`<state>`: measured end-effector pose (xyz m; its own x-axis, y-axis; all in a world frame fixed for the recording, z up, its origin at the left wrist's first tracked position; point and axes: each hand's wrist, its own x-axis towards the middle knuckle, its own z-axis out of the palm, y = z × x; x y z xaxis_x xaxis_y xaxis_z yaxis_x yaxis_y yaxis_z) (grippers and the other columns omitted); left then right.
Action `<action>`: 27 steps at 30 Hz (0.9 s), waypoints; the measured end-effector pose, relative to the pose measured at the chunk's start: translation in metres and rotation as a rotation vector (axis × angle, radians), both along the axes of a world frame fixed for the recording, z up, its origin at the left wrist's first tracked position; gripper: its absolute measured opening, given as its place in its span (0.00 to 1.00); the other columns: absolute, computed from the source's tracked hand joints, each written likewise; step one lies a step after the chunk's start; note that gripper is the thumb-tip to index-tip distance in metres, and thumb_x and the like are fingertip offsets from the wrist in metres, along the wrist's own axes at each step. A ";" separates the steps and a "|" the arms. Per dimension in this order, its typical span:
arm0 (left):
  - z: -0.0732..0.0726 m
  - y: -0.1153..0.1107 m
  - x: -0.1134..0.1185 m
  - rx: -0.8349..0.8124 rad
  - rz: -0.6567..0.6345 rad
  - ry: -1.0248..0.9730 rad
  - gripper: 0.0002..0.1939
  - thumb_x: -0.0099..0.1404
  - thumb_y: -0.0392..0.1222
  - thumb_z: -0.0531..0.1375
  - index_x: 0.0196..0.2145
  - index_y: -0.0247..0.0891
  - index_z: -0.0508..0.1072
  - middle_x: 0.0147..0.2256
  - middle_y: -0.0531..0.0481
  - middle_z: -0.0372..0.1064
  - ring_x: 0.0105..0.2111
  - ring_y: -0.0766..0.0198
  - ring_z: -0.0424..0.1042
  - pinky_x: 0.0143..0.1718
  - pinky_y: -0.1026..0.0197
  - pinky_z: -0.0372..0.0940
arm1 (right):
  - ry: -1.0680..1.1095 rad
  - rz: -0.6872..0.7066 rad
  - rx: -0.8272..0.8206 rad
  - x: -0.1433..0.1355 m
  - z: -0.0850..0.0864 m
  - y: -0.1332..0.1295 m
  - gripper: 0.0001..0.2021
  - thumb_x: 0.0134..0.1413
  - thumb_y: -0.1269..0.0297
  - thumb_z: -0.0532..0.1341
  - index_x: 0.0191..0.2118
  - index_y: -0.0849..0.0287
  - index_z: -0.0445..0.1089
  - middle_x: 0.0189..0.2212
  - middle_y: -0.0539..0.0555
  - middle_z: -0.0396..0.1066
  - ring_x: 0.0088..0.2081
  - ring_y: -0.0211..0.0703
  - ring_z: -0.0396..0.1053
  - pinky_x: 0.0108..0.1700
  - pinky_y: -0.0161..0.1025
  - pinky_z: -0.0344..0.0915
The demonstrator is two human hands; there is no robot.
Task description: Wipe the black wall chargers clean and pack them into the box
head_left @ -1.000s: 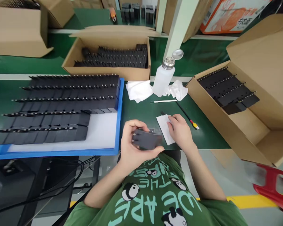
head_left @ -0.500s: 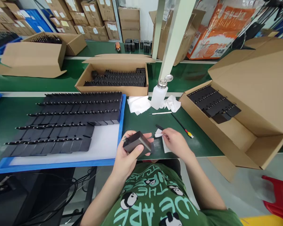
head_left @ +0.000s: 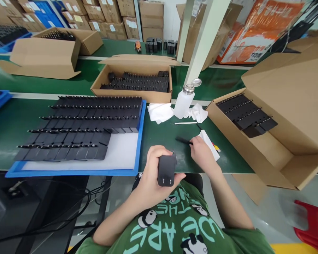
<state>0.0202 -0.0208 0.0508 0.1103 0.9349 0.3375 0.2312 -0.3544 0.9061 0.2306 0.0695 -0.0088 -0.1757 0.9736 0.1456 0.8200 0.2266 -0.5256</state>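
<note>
My left hand [head_left: 155, 176] is closed round a black power adapter [head_left: 166, 169], its metal prongs toward my body. To the right, just above the bench, my right hand [head_left: 202, 153] has its fingers closed on the end of a black pen-shaped tool [head_left: 183, 140] that points left. Against that hand lies a folded white wipe [head_left: 210, 144], partly covering a cable with a red and yellow plug [head_left: 216, 148]. Rows of the same adapters [head_left: 76, 135] fill most of the blue-rimmed tray [head_left: 141, 141] on the left.
An open carton [head_left: 257, 158] with several adapters stands at right, another carton [head_left: 132, 94] at the back. Near the post [head_left: 205, 38] are a white pump bottle [head_left: 184, 102], crumpled wipes [head_left: 197, 113] and a thin white stick [head_left: 184, 123]. A red stool [head_left: 311, 222] stands on the floor.
My left hand has turned the adapter so its prongs face my body and brought it lower. The wipe from my right hand now lies right of it, and that hand holds the black tool.
</note>
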 end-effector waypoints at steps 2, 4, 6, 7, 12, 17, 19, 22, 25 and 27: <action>0.003 0.000 0.001 0.033 0.032 0.037 0.23 0.64 0.34 0.64 0.51 0.45 0.59 0.48 0.44 0.59 0.48 0.54 0.71 0.46 0.49 0.71 | 0.111 0.004 0.007 0.005 0.021 -0.009 0.03 0.64 0.66 0.54 0.39 0.58 0.63 0.35 0.58 0.73 0.33 0.45 0.72 0.35 0.41 0.71; 0.005 -0.001 0.001 0.053 0.028 0.043 0.22 0.64 0.32 0.62 0.51 0.45 0.58 0.47 0.44 0.61 0.48 0.54 0.70 0.47 0.49 0.70 | 0.355 0.021 0.049 0.009 0.048 -0.026 0.05 0.68 0.62 0.53 0.46 0.55 0.59 0.40 0.56 0.76 0.31 0.41 0.74 0.34 0.40 0.73; 0.008 -0.001 0.001 0.069 0.023 0.041 0.22 0.65 0.32 0.62 0.51 0.45 0.58 0.47 0.44 0.62 0.48 0.55 0.70 0.47 0.50 0.70 | 0.785 0.110 0.107 0.007 0.073 -0.048 0.05 0.68 0.64 0.56 0.47 0.52 0.59 0.40 0.55 0.78 0.26 0.39 0.73 0.27 0.37 0.71; 0.009 -0.002 0.001 0.076 0.025 0.040 0.22 0.65 0.32 0.62 0.51 0.45 0.58 0.47 0.44 0.62 0.48 0.55 0.70 0.47 0.50 0.70 | 0.938 0.194 0.129 0.004 0.082 -0.058 0.05 0.68 0.65 0.57 0.47 0.51 0.61 0.38 0.54 0.79 0.25 0.40 0.74 0.25 0.36 0.71; 0.011 -0.004 0.002 0.105 0.027 0.010 0.25 0.62 0.28 0.62 0.53 0.43 0.59 0.47 0.43 0.63 0.46 0.57 0.68 0.45 0.53 0.70 | 1.079 0.476 0.173 -0.024 0.089 -0.087 0.12 0.67 0.67 0.59 0.53 0.47 0.65 0.40 0.52 0.81 0.40 0.49 0.81 0.43 0.51 0.80; 0.012 -0.003 0.001 0.111 0.010 0.003 0.26 0.59 0.27 0.61 0.52 0.43 0.60 0.46 0.44 0.64 0.46 0.57 0.68 0.43 0.56 0.69 | 1.011 0.506 0.164 -0.032 0.085 -0.087 0.18 0.70 0.70 0.54 0.60 0.43 0.62 0.49 0.52 0.78 0.47 0.48 0.79 0.46 0.52 0.81; 0.012 -0.003 0.000 0.111 0.015 -0.002 0.26 0.59 0.27 0.61 0.53 0.43 0.60 0.46 0.43 0.64 0.47 0.57 0.68 0.44 0.55 0.69 | 0.999 0.529 0.172 -0.033 0.088 -0.086 0.20 0.70 0.72 0.53 0.61 0.44 0.61 0.51 0.53 0.77 0.49 0.49 0.78 0.46 0.52 0.80; 0.013 -0.003 0.000 0.111 0.025 -0.003 0.26 0.59 0.27 0.60 0.53 0.42 0.60 0.46 0.43 0.63 0.48 0.57 0.68 0.46 0.55 0.68 | 0.973 0.564 0.209 -0.035 0.092 -0.084 0.22 0.69 0.74 0.52 0.63 0.45 0.60 0.52 0.55 0.76 0.50 0.49 0.77 0.46 0.51 0.81; 0.013 -0.003 0.000 0.107 0.022 0.000 0.27 0.59 0.26 0.59 0.53 0.42 0.60 0.46 0.44 0.63 0.48 0.58 0.68 0.45 0.57 0.68 | 0.913 0.559 0.262 -0.036 0.094 -0.083 0.23 0.68 0.75 0.52 0.63 0.46 0.60 0.51 0.55 0.77 0.50 0.49 0.77 0.45 0.49 0.81; 0.014 -0.003 0.001 0.098 0.019 0.003 0.27 0.59 0.26 0.59 0.53 0.42 0.59 0.46 0.44 0.63 0.47 0.59 0.68 0.44 0.58 0.68 | 0.868 0.556 0.276 -0.037 0.094 -0.083 0.25 0.66 0.77 0.53 0.64 0.46 0.59 0.51 0.55 0.77 0.49 0.49 0.77 0.45 0.48 0.81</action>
<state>0.0208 -0.0237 0.0644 0.0942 0.8992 0.4272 0.2413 -0.4370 0.8665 0.1940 -0.0132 0.0854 -0.3156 0.7027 0.6377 -0.0655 0.6542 -0.7534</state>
